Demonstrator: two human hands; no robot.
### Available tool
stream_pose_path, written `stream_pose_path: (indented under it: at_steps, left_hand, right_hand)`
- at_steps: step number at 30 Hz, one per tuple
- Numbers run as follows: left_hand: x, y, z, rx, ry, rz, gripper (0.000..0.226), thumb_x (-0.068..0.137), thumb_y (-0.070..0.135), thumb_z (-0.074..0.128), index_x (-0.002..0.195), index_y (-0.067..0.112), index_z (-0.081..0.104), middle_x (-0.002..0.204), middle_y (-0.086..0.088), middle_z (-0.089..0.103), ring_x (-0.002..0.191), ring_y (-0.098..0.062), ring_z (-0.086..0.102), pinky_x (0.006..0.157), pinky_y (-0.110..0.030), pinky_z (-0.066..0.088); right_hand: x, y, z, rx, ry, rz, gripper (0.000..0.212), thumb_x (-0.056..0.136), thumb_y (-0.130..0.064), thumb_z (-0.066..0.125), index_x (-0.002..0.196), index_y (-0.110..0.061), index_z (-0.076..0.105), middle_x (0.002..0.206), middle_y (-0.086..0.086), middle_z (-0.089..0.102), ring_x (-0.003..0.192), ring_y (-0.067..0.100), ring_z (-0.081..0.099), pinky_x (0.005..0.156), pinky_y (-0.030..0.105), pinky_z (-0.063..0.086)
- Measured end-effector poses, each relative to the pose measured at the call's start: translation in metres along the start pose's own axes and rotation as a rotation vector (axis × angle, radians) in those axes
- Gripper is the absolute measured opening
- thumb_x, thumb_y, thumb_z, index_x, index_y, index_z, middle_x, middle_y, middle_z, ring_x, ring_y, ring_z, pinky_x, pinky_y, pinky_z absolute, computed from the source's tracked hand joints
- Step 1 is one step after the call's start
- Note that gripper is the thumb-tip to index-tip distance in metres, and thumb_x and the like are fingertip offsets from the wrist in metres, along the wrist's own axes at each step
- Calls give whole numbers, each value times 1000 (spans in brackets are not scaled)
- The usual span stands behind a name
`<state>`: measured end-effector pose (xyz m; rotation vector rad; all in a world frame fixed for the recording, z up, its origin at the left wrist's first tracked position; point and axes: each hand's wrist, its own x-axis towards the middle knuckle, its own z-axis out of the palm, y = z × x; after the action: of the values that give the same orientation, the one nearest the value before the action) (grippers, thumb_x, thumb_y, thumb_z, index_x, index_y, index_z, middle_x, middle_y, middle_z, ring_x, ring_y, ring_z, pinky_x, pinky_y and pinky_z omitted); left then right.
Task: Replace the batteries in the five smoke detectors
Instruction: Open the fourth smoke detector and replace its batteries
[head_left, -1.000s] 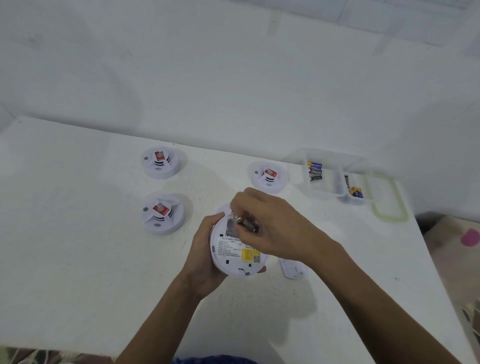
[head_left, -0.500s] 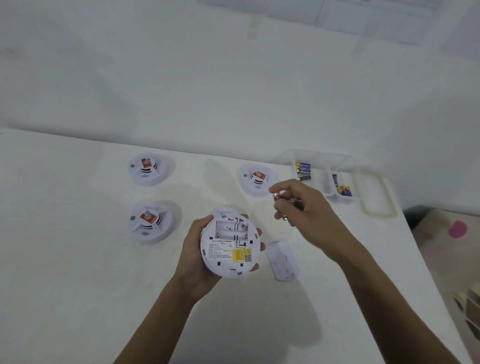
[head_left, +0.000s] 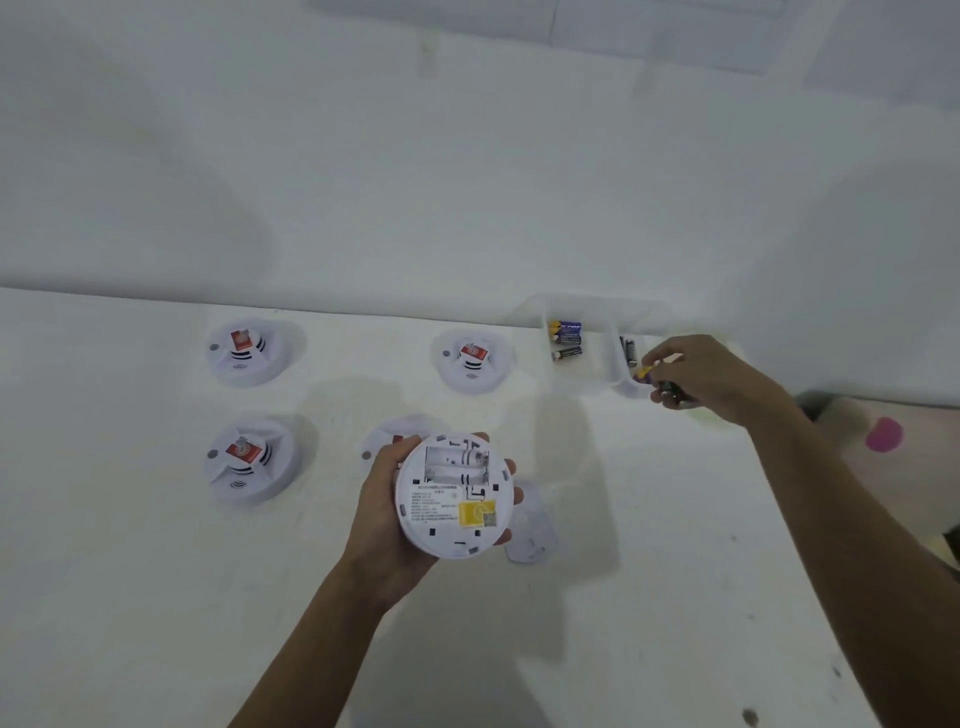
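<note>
My left hand (head_left: 382, 512) holds a white smoke detector (head_left: 453, 499) back side up, its battery bay open and empty, a yellow label below it. My right hand (head_left: 701, 376) is at the right compartment of a clear plastic tray (head_left: 605, 374), fingers closed on dark batteries (head_left: 667, 387). Several batteries (head_left: 566, 340) lie in the tray's left compartment, and a couple (head_left: 628, 349) in the right one. The loose battery cover (head_left: 530, 535) lies on the table right of the held detector. Three detectors (head_left: 244, 351), (head_left: 470, 361), (head_left: 247, 460) sit face up; a fourth (head_left: 389, 436) is half hidden behind my left hand.
The white table (head_left: 156, 597) meets a white wall along its far edge. The table's right edge runs diagonally past my right forearm, with floor and a pink object (head_left: 883, 434) beyond it. A translucent lid lies under my right hand, mostly hidden.
My right hand took the batteries out of the held detector and carried them right and away to the tray. My left hand kept the detector, its bay now empty.
</note>
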<state>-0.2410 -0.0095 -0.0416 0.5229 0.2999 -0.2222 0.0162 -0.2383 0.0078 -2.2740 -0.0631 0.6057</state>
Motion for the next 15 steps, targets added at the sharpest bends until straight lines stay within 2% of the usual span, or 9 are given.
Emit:
stream_pose_path:
  at_steps: [3, 6, 8, 10, 13, 15]
  left_hand:
    - [9, -8, 12, 9, -38, 50, 60, 73, 49, 59, 118, 10, 62, 130, -27, 54, 112, -46, 56, 84, -54, 50]
    - [20, -20, 23, -40, -45, 72, 58, 75, 47, 57, 119, 10, 62, 128, -27, 55, 109, -46, 58, 88, -56, 47]
    - [25, -29, 28, -52, -43, 86, 57, 75, 47, 57, 118, 10, 63, 125, -26, 58, 108, -45, 59, 87, -56, 48]
    - [30, -38, 34, -54, -57, 100, 60, 71, 47, 64, 118, 10, 63, 124, -24, 59, 109, -44, 58, 88, -55, 49]
    - [37, -51, 44, -47, -34, 116, 62, 66, 46, 68, 117, 11, 65, 125, -23, 59, 112, -45, 57, 87, -55, 49]
    - [41, -57, 48, -37, -8, 134, 63, 64, 46, 68, 116, 11, 66, 125, -23, 59, 112, -45, 57, 87, -55, 50]
  right_hand:
    - [22, 6, -14, -25, 43, 4, 13, 85, 8, 56, 97, 4, 61, 79, 18, 56, 56, 28, 58, 71, 38, 57]
    - [42, 10, -20, -73, 76, -33, 13, 84, 6, 58, 96, 2, 62, 82, 16, 55, 57, 27, 59, 73, 41, 59]
    - [57, 13, -19, -143, 93, -65, 13, 82, 3, 60, 93, -3, 64, 86, 15, 57, 62, 26, 59, 73, 41, 58]
    - [70, 16, -16, -246, 100, -98, 15, 82, 0, 59, 96, -3, 65, 91, 14, 58, 71, 24, 58, 68, 32, 53]
    - [84, 19, -8, -352, 85, -130, 20, 85, -1, 54, 102, 0, 65, 99, 15, 60, 93, 29, 58, 78, 33, 51]
    - [91, 23, -3, -429, 51, -147, 21, 86, -3, 54, 103, 0, 66, 104, 16, 64, 93, 30, 61, 75, 30, 49]
